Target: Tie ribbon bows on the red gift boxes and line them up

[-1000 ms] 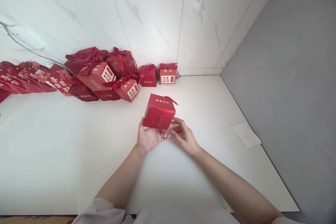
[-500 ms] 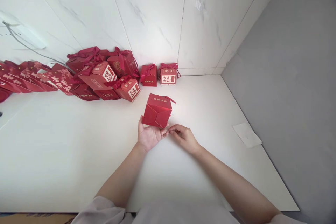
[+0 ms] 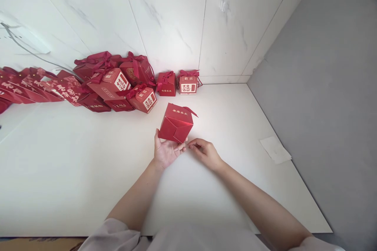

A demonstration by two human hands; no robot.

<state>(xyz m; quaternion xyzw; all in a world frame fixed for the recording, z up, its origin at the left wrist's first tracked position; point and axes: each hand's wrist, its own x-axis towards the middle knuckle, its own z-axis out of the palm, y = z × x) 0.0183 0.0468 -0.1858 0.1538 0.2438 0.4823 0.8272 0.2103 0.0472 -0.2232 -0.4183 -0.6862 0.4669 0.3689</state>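
Note:
A red gift box (image 3: 176,122) with gold lettering rests tilted in my left hand (image 3: 168,152), above the white table. The thumb lies along its left side, and the other fingers curl beneath it. A folded flap seam shows on the face toward me. From the box's right side a dark red ribbon end sticks out. Just right of my left fingertips is my right hand (image 3: 207,153), thumb and fingertips brought together in a pinch. Whatever is between those fingertips, if anything, is too small to make out.
Two small ribboned red boxes (image 3: 167,84) stand by the marbled wall. A pile of red gift boxes (image 3: 118,82) lies left of them, with a row of red paper bags (image 3: 41,86) farther left. A white paper (image 3: 276,150) lies near the table's (image 3: 73,180) right edge.
The box has tipped slightly in my left hand. My right fingertips are a little farther from my left fingers.

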